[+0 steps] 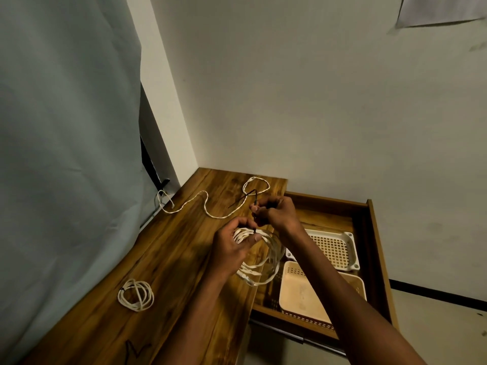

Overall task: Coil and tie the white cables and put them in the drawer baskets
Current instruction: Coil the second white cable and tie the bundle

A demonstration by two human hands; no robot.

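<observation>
My left hand [233,242] grips a coiled white cable [263,267] at its top, and the loops hang down over the desk's right edge. My right hand [276,212] pinches a thin black tie [255,218] that runs down to the coil. A second white coil [135,295], bound with a dark tie, lies on the desk at the lower left. A loose white cable [208,206] snakes across the far end of the desk. In the open drawer sit a white basket [347,248] and a beige basket [297,293].
The wooden desk [171,259] runs from the far corner toward me along a grey curtain [66,127] on the left. The open drawer [374,233] juts out to the right. Another black tie [241,198] lies near the loose cable. Bare wall stands behind.
</observation>
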